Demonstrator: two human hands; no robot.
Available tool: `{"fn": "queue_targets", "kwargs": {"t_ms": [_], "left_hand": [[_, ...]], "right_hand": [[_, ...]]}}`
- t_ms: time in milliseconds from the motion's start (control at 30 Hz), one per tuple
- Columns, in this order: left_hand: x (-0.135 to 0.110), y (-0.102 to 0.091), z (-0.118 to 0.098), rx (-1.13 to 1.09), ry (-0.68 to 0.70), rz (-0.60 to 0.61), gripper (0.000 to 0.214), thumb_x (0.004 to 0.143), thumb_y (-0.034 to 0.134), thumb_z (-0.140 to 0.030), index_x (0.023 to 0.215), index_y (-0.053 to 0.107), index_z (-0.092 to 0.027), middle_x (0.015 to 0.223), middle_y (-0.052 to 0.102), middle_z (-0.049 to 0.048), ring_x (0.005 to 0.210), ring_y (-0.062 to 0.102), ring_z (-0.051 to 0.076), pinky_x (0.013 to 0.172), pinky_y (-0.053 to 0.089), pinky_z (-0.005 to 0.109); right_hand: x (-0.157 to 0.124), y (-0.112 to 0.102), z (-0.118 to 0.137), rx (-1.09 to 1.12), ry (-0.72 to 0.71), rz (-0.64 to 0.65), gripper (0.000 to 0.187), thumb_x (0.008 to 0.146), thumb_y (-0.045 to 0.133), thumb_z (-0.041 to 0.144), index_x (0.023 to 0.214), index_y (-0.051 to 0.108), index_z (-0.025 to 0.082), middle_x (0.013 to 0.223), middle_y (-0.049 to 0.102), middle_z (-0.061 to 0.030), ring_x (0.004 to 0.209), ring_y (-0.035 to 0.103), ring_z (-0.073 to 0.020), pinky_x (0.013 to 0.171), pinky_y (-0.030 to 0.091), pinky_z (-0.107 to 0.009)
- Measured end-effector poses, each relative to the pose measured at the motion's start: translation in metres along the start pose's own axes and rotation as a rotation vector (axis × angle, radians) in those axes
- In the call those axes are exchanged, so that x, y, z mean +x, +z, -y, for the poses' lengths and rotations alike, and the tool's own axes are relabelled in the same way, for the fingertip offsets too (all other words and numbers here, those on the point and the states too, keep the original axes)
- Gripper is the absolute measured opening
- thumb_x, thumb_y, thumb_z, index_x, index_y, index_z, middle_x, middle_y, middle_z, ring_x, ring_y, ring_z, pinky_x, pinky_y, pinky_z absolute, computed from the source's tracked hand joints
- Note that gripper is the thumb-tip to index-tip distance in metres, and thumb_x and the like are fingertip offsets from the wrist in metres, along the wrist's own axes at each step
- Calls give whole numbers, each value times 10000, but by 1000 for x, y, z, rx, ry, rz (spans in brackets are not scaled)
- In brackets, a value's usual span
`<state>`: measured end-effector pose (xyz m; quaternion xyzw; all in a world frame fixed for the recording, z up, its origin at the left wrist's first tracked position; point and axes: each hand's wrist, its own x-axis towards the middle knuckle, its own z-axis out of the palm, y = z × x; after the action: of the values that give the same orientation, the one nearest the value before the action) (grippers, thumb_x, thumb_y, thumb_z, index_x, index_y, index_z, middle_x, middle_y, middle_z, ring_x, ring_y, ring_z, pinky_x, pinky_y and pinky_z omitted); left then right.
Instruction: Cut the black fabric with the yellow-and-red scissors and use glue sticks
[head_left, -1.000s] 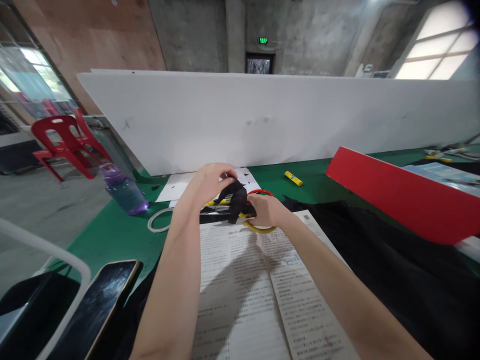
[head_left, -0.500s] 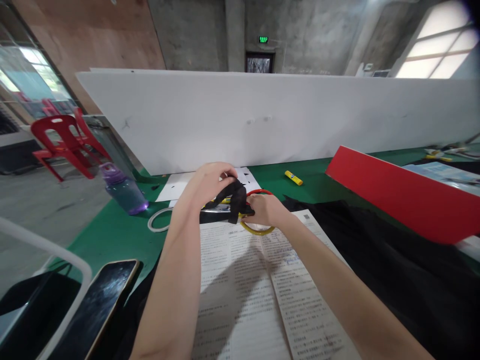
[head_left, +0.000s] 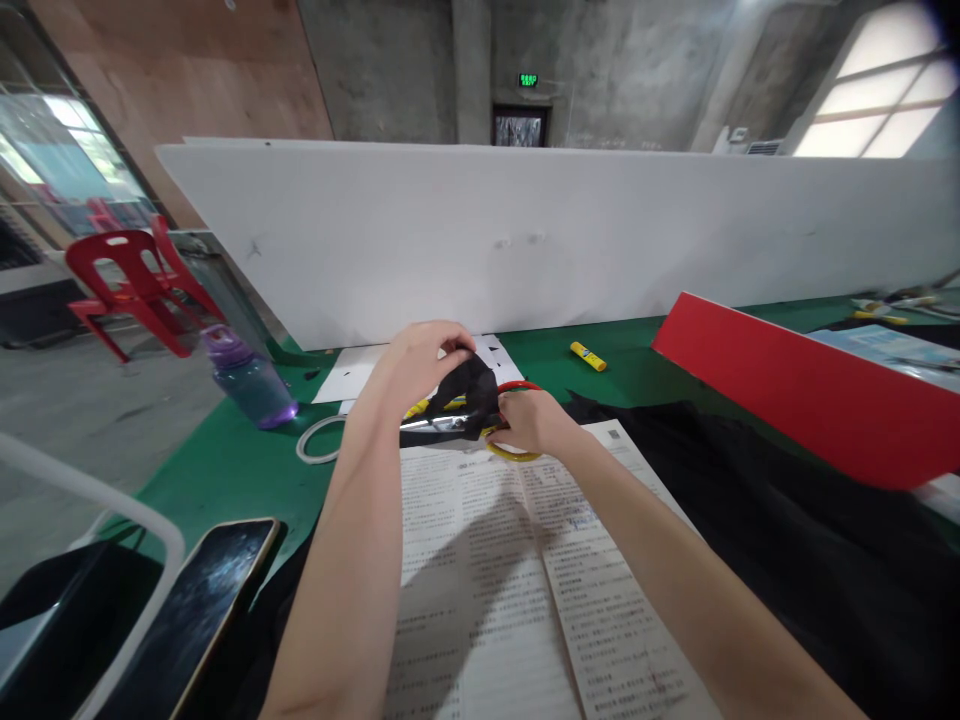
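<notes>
My left hand pinches the top of a small piece of black cloth above the table. Just to its right, my right hand is closed around scissors with red and yellow loop handles. The silver blades point left under the cloth. Both hands hover over the far edge of printed paper sheets spread in front of me.
A purple water bottle and a white ring lie at left. A phone rests near left. A yellow glue stick, a red board and black fabric are at right. A white partition stands behind.
The black cloth has bunched up and shifted slightly right over the scissors. My right hand has drawn the scissors a little closer to the cloth. The arms have barely moved.
</notes>
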<state>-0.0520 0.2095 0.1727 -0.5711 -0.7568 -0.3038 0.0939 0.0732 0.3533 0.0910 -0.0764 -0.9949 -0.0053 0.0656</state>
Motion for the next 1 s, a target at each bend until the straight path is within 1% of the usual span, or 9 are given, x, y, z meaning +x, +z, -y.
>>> {"fn": "queue_targets", "kwargs": {"t_ms": [100,233,333,433,633,733,833,900,1000], "left_hand": [[2,-1,8,49,-29,-125,137,817,530,-202,857,654,-244,915,679,-4,860,594,173,777,438,290],[0,-5,27,110,-262,-377,130,807,552,-230,868,667,-241,837,680,4,713,597,167,743,456,298],[-4,-8,45,39,-376,-556,200,815,516,-217,940,670,-244,823,682,-8,624,608,140,722,476,285],[-6,-5,66,10,-417,-688,275,811,477,-211,988,685,-244,853,690,-2,686,642,153,755,492,287],[-8,28,104,8,-570,-664,302,786,502,-238,994,699,-143,867,706,84,849,661,213,862,482,327],[-9,42,113,-53,-536,-502,554,761,585,-280,1286,510,-119,1271,573,157,1100,586,245,927,453,319],[-6,42,98,-62,-503,-287,848,737,649,-338,1450,223,-167,1477,324,181,1185,520,291,917,458,367],[-1,36,69,-31,-478,-204,695,783,606,-352,1394,327,-170,1421,415,175,1118,561,293,909,455,395],[3,27,-4,0,-326,-220,336,861,510,-327,1159,543,-174,1211,599,116,959,620,240,876,456,384]], "right_hand": [[-1,-1,-6,52,1,-30,326,775,602,493,940,626,213,920,685,-58,846,628,-220,599,388,-269],[-3,-6,-20,155,46,-65,341,769,603,505,974,605,233,969,670,-42,869,606,-205,597,387,-264],[-4,-11,-31,191,151,-104,343,754,603,517,934,602,224,899,662,-34,809,597,-192,567,379,-267],[-6,-15,-43,160,278,-162,356,753,581,531,894,601,205,824,645,-43,756,585,-196,565,377,-286],[-12,-22,-61,125,458,-258,408,746,568,524,994,599,201,865,650,-72,805,597,-245,585,385,-314],[-13,-24,-62,132,489,-269,434,748,556,534,1021,595,198,868,650,-82,819,600,-255,589,393,-320],[-11,-24,-60,153,510,-270,426,749,552,541,1003,594,202,867,649,-80,803,599,-251,592,399,-323],[-9,-23,-58,177,526,-273,407,751,550,539,974,595,201,855,647,-79,794,598,-247,597,400,-321],[-8,-21,-59,212,554,-297,359,771,525,529,888,589,196,801,638,-74,747,593,-233,589,393,-311]]}}
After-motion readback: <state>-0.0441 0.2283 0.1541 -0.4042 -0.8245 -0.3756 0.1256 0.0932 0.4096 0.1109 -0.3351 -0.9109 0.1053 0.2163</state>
